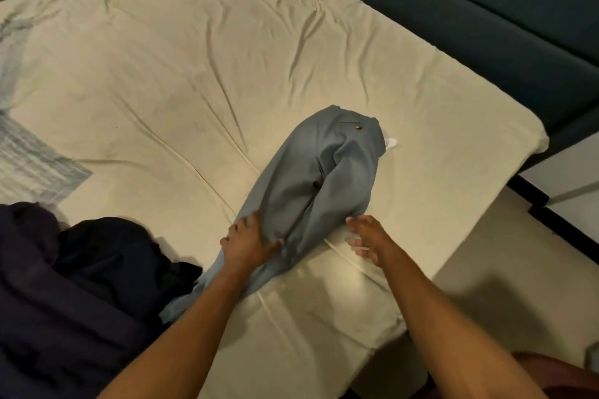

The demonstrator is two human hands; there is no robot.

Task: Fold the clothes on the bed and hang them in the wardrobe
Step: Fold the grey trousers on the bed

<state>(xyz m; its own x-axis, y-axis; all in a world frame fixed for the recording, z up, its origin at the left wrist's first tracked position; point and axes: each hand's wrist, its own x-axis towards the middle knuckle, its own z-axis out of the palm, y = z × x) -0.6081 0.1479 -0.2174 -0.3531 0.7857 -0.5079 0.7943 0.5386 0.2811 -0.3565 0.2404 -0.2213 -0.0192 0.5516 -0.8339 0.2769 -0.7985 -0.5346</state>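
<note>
A pair of grey trousers (319, 178) lies on the bed (181, 68), towards its near right part, with the waistband at the far end and the legs running down and left towards the person. A small brass button shows near the waistband, and a bit of white lining pokes out at the right edge there. The cloth is bunched along the middle into a deep lengthwise fold.

The left hand (248, 241) rests flat on the left leg of the trousers, its fingers (241, 225) spread and straight, the thumb lying across the cloth towards the central fold; it presses rather than pinches. The right hand (368, 236) sits just beside the right edge of the trousers, with its fingers (356, 223) loosely extended, the tips near or touching the cloth, holding nothing. The trousers thus lie between the two hands, mostly beyond the fingertips.

The bed is covered in a creased cream sheet. A heap of dark navy clothes (74, 282) lies at the near left, overlapping the trouser hems. A pale blue patterned cloth (29, 159) lies at the left edge. A dark teal headboard (486, 3) borders the far right.
</note>
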